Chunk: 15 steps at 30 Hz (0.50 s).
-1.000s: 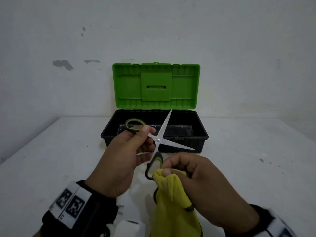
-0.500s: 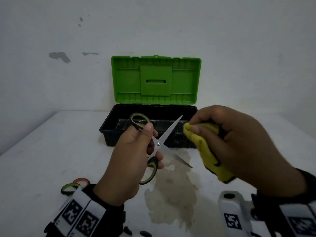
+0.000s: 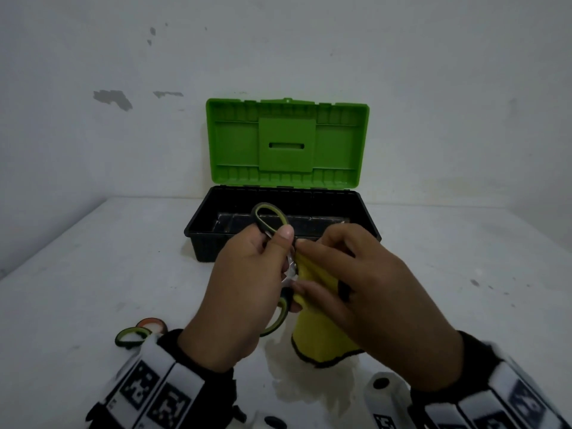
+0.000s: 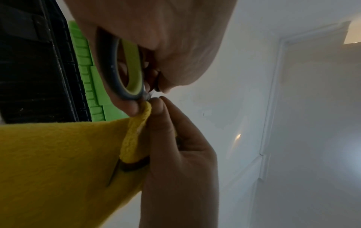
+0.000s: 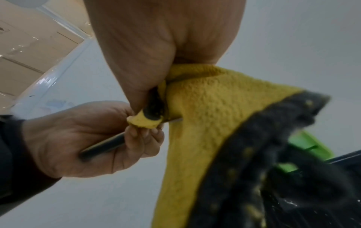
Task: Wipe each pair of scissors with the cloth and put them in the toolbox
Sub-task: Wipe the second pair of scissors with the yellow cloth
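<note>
In front of the toolbox my left hand (image 3: 247, 289) grips a pair of scissors (image 3: 269, 218) with grey-green handles, one loop above my thumb and one below my fingers. My right hand (image 3: 349, 283) pinches the yellow cloth (image 3: 318, 329) around the blades, right at the pivot, so the blades are hidden. In the left wrist view the handle loop (image 4: 129, 69) sits just above the folded cloth (image 4: 58, 162). The right wrist view shows the cloth (image 5: 205, 115) wrapped over the metal beside my left hand (image 5: 78, 138). The black toolbox (image 3: 198, 239) stands open with its green lid (image 3: 288, 144) upright.
Two more scissor handles, one green (image 3: 131, 335) and one orange (image 3: 151, 325), lie on the white table by my left wrist. A damp stain (image 3: 309, 394) marks the table under my hands. The wall stands close behind the toolbox.
My right hand has brought the cloth from the right of the spread blades onto them. The blades, bare before, are now covered by cloth. My left hand keeps its grip.
</note>
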### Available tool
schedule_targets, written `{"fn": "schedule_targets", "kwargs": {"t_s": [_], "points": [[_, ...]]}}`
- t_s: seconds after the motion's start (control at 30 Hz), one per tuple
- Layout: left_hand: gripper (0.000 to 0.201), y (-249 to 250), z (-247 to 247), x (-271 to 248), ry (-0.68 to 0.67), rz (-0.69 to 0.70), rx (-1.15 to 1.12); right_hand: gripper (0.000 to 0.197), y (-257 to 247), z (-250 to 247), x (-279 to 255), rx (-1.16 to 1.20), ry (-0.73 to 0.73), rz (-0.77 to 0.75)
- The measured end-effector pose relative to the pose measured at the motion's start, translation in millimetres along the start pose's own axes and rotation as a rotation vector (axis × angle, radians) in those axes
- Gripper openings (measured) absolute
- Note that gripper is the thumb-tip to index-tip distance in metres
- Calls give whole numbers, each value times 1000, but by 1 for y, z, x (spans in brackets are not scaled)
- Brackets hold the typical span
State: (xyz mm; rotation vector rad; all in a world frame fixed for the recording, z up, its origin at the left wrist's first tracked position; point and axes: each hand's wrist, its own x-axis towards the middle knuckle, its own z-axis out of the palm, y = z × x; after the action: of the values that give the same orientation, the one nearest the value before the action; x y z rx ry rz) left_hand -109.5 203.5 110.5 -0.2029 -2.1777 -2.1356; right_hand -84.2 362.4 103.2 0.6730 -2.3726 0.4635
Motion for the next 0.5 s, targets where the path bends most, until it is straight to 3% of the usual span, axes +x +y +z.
{"fn": "schedule_targets", "kwargs": {"t_s": [0.13, 0.23, 0.4, 0.5], "points": [[29, 0, 4, -3, -37, -73, -58, 33, 6, 3, -2, 9, 76, -42], [30, 0, 4, -2, -27, -67, -75, 27, 12, 0, 0, 15, 128, -29], [31, 1, 2, -2, -32, -50, -47, 29, 0, 4, -4, -24, 94, -89], [34, -1, 0, -2, -29, -50, -60, 22, 9, 6, -2, 18, 183, -31]]}}
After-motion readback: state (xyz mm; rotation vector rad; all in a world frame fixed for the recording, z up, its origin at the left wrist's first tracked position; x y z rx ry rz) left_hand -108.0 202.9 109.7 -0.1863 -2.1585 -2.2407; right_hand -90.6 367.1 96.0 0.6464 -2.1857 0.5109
